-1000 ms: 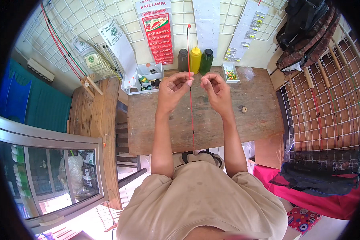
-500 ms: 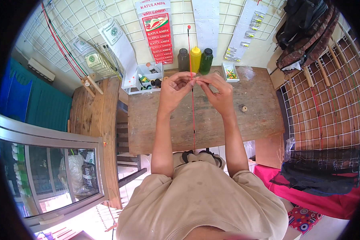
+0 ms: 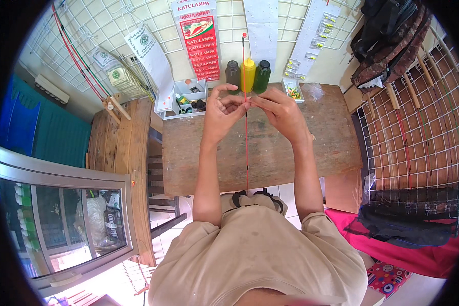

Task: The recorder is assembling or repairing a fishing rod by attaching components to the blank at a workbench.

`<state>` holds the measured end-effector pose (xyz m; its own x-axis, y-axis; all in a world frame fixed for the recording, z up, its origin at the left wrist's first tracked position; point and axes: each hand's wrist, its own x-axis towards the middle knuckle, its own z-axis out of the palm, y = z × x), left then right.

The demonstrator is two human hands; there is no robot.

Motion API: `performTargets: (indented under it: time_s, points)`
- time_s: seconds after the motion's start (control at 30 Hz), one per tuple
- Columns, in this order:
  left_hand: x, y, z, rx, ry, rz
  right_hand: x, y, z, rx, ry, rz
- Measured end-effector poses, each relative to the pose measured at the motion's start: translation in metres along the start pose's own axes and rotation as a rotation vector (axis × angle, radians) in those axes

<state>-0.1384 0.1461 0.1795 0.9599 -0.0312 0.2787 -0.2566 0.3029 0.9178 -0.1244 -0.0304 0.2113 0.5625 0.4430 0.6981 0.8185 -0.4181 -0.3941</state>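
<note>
A thin red fishing rod with dark bands and a small red ball at its top end runs upright through the picture, over the wooden table and toward my body. My left hand pinches it between thumb and fingers; its index finger is raised and curled. On the right of the rod, my right hand has thumb and fingertips pressed together, close against the left fingertips. Whatever is between the right fingertips is too small to make out.
On the wooden table stand a white divided box of small bottles, a grey bottle, a yellow bottle, a green bottle and a small white tray of colourful bits. An open window juts in at left.
My right hand has turned and its wrist shifted right and nearer, now mostly covering the small round wooden piece on the table. My left index finger has lifted. The rod stays nearly in place.
</note>
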Motion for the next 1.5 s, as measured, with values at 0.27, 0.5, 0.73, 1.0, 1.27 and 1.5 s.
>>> performTargets:
  time_s: [0.27, 0.5, 0.73, 1.0, 1.27, 1.5]
  points:
    - [0.000, -0.002, 0.000, 0.025, -0.003, 0.008, 0.007, -0.002, -0.006, -0.083, -0.083, -0.006]
    - [-0.001, -0.004, 0.000, 0.027, -0.031, 0.033, 0.005, 0.001, -0.001, -0.027, -0.060, 0.027]
    - [-0.004, -0.002, -0.002, 0.084, 0.004, 0.021, -0.001, -0.002, 0.008, -0.105, 0.026, -0.044]
    - [-0.004, -0.005, -0.004, 0.038, 0.010, 0.044, 0.006, 0.003, 0.003, -0.286, -0.072, -0.326]
    - [-0.003, -0.005, -0.003, 0.049, -0.007, 0.059, 0.007, 0.009, 0.002, -0.178, -0.095, -0.271]
    - [-0.004, -0.005, -0.003, 0.072, -0.005, 0.103, 0.005, 0.004, -0.001, -0.173, -0.044, -0.245]
